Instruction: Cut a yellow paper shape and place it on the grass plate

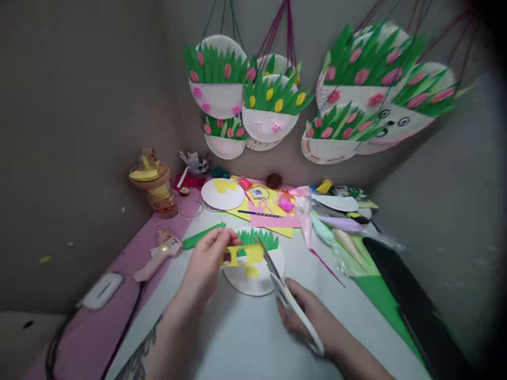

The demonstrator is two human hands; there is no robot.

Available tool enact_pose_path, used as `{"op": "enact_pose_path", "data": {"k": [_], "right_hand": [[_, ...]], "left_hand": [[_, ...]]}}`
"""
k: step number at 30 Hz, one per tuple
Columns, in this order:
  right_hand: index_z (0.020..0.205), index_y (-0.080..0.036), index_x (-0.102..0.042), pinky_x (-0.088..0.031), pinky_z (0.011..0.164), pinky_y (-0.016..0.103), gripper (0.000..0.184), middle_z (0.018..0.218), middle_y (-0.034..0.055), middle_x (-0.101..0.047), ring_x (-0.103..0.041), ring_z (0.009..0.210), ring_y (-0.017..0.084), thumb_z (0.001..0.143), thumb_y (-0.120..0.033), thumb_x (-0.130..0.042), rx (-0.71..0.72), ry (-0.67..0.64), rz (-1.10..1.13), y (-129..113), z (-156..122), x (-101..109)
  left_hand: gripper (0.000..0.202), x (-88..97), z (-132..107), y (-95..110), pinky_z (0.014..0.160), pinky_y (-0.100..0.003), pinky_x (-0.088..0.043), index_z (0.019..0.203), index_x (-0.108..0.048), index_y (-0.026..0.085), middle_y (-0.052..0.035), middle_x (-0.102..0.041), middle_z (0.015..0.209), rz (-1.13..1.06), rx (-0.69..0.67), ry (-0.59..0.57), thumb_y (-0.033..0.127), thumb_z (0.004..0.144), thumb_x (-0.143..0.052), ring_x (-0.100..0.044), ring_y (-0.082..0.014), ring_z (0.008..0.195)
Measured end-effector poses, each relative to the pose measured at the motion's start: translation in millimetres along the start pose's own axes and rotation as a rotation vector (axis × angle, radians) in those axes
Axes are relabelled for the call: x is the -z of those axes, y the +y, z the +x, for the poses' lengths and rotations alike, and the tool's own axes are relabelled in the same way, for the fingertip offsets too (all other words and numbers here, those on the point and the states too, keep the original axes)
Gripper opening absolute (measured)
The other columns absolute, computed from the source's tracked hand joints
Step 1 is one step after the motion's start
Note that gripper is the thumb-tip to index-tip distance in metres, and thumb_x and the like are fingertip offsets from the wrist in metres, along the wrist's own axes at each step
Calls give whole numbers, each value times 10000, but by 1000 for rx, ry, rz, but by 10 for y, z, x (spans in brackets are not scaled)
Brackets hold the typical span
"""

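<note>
Between the fingertips of my left hand (212,252) is a strip of yellow paper (253,254) with cut-out openings in it. My right hand (303,309) grips white-handled scissors (291,302). Their blades point up and left, close to the right end of the strip; I cannot tell whether they touch it. Behind the strip lies a white paper plate (253,285) with green paper grass (263,238) along its upper part. A small yellow paper piece (252,272) rests on the plate just under the strip.
Left stand a hot glue gun (156,261) and a clay pot (152,182). Another plate (214,200), a pencil (259,214) and pink paper (273,217) lie at the back. Piping bags (322,229) and a black device (412,295) are right. Decorated plates (269,119) hang above.
</note>
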State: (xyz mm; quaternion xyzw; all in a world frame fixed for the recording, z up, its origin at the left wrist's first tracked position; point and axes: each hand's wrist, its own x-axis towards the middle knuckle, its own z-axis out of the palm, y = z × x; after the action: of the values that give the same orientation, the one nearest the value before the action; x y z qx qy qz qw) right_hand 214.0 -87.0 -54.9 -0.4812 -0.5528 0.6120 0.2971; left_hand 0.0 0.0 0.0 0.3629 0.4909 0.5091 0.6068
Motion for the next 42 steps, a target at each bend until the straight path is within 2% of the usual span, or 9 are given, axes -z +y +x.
{"op": "enact_pose_path", "data": {"k": [3,5,9,12,17,24,30,35,42], "right_hand": [[813,-186,-449,-317,503,219,672,661,-18,-490,-390,559,93,624,-823,-548,79,-8,27,-24,-19,12],[836,-184,-447,-331,512,226,667,668,-13,-502,-407,557,95,651,-819,-529,109,-11,40,-31,-23,2],[816,-192,-424,-333,515,233,691,673,-16,-495,-413,562,99,617,-847,-517,96,26,53,-33,-18,-60],[762,-202,-402,-312,507,226,658,651,-32,-470,-384,563,94,601,-814,-584,51,58,47,-59,-13,-112],[703,-216,-366,-316,492,224,509,611,-37,-479,-400,548,99,643,-588,-709,25,68,38,-129,-4,-151],[712,-219,-366,-325,496,217,326,615,-41,-491,-418,553,99,644,-329,-665,2,72,58,-126,2,-139],[704,-218,-369,-309,482,206,266,605,-49,-481,-409,541,92,625,-260,-619,-9,54,55,-158,3,-126],[708,-215,-376,-322,491,211,285,617,-41,-495,-424,552,97,639,-298,-640,8,53,46,-134,4,-119],[706,-216,-369,-317,476,208,385,604,-43,-498,-414,543,92,652,-396,-705,4,45,46,-115,9,-112]], "left_hand": [[227,-66,-6,-125,540,-200,-416,819,-623,171,1,-615,737,137,-8,-62,330,665,-676,-546,-118,630],[203,-126,-49,-174,543,-212,-414,778,-640,158,-4,-616,720,268,-17,-171,240,603,-703,-545,-129,625],[268,-258,-201,-181,596,-241,-451,837,-639,153,-22,-635,761,301,-17,-346,251,600,-720,-580,-155,678],[250,-307,-268,-158,556,-232,-440,785,-594,161,-5,-602,694,245,-67,-254,347,653,-697,-557,-136,620],[278,-294,-264,-144,500,-214,-372,619,-514,174,17,-531,567,347,-168,-111,401,762,-588,-476,-100,519],[202,-312,-303,-65,505,-204,-374,618,-567,172,34,-518,540,418,-21,-29,340,726,-597,-479,-97,518],[165,-325,-321,-31,517,-217,-395,706,-593,170,35,-533,577,407,27,55,325,664,-631,-497,-115,543],[220,-296,-297,-59,540,-210,-361,555,-485,181,42,-484,521,436,-88,-42,281,743,-539,-462,-97,536],[245,-242,-242,-84,543,-215,-335,560,-437,188,49,-465,513,414,-118,-121,296,767,-514,-437,-94,536]]}}
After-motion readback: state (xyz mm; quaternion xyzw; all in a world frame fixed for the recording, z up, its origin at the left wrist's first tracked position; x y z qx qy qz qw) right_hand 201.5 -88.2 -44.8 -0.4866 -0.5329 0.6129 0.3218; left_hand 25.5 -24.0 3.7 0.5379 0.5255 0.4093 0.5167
